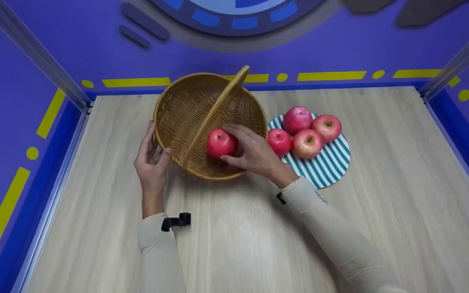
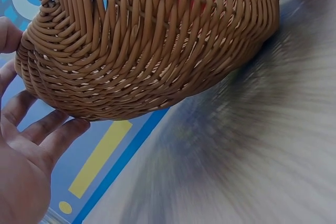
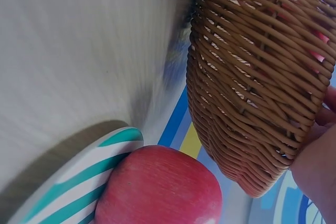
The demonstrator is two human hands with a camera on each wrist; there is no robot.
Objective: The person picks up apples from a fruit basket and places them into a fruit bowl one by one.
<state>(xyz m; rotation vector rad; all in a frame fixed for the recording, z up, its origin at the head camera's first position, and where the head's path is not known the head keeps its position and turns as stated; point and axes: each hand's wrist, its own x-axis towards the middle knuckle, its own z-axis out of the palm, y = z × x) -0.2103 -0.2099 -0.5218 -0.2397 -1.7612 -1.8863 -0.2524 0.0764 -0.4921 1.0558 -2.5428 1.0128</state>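
Observation:
A brown wicker basket (image 1: 193,101) with an arched handle stands on the table, its mouth facing up. Over its lower right part, my right hand (image 1: 255,152) holds a red apple (image 1: 219,143) between thumb and fingers, inside the rim. At the basket's left side, my left hand (image 1: 152,169) grips the wall, thumb at the rim and fingers along the outside. The left wrist view shows that hand's fingers (image 2: 58,135) against the weave. In the right wrist view, the basket wall (image 3: 257,77) hides most of the right hand and its apple.
Right of the basket lies a round green-and-white striped mat (image 1: 330,167). Several apples sit on it, including a red apple (image 1: 279,142) close to the basket rim and a paler apple (image 1: 307,144). A blue wall (image 1: 324,53) rises behind the wooden table (image 1: 226,228).

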